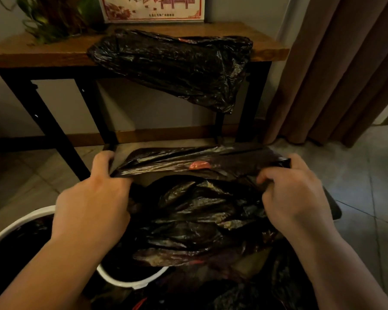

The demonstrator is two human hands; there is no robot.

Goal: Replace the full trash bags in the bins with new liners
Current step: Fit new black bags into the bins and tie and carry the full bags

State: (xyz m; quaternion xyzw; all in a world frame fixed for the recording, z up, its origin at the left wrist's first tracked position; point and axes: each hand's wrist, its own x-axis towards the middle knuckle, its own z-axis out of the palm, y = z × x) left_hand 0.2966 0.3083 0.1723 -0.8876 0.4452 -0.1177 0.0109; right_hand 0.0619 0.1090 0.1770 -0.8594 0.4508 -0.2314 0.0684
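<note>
A black liner (188, 163) is stretched open, its edge clenched in the left grip (92, 198) and right grip (296, 193); another bag (177, 66) is draped over the far surface (43, 52).

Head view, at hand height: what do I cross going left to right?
In order: white bin rim → left hand → black bag, stretched between the hands and gripped at both ends → right hand → tiled floor.
</note>
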